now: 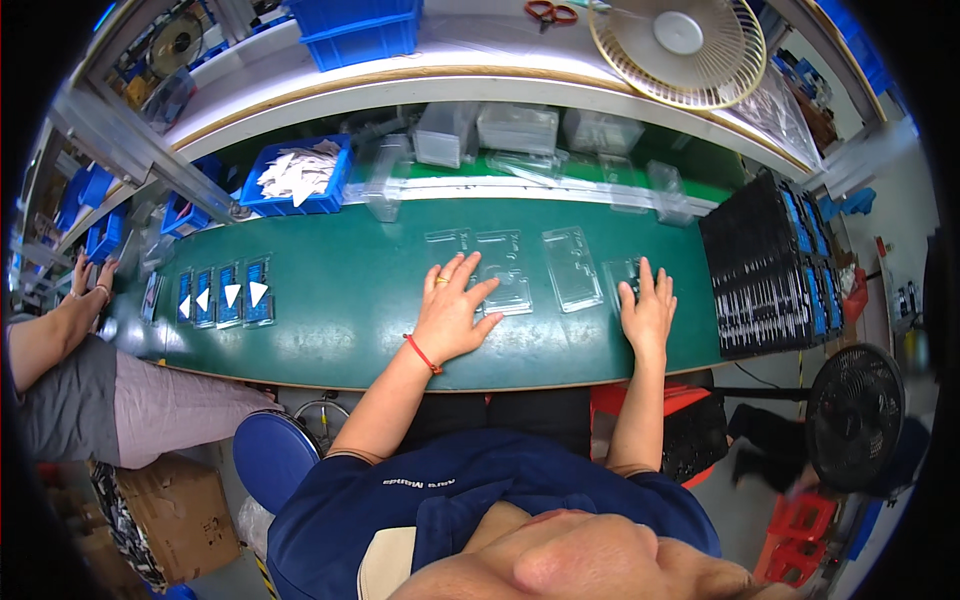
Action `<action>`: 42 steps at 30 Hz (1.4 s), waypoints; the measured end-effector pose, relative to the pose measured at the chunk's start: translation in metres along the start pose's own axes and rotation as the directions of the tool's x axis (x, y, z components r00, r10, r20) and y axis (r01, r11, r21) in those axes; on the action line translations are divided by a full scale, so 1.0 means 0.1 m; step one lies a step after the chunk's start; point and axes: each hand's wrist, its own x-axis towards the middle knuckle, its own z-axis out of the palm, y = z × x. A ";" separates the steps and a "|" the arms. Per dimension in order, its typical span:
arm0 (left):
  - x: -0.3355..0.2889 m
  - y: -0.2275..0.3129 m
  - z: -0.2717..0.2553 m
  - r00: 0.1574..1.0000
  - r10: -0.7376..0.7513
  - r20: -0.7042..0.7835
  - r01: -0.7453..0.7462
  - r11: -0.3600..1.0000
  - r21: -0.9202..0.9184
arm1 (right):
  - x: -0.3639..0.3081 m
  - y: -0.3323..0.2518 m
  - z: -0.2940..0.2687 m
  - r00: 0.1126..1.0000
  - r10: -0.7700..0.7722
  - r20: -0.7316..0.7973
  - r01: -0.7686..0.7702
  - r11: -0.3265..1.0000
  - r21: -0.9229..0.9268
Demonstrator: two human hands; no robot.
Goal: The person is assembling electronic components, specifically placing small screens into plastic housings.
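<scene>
My left hand [452, 312] lies on the green table with its fingers spread. Its fingertips touch or overlap a clear plastic blister tray [447, 240], and a second clear tray [512, 296] lies just right of them. Over at the right, my right hand [648, 312] rests with fingers apart on another clear tray [617, 272], partly hidden beneath it. Between the hands lies one more clear blister tray [573, 270]. At the left, several filled clear packs [229, 295] with blue contents and white triangular pieces lie in a row.
Tall stacks of black trays [755, 290] stand at the table's right end. A blue bin [338, 190] of white slips sits at the back left, beside clear plastic boxes [518, 128]. A fan [680, 35] is on the shelf above. A co-worker's hand [88, 280] is far left.
</scene>
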 end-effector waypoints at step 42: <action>0.07 0.06 0.03 0.933 -0.011 -0.360 -0.088 0.962 -0.258 | 1.45 2.27 -2.73 0.974 0.124 -0.187 -0.141 0.987 -0.082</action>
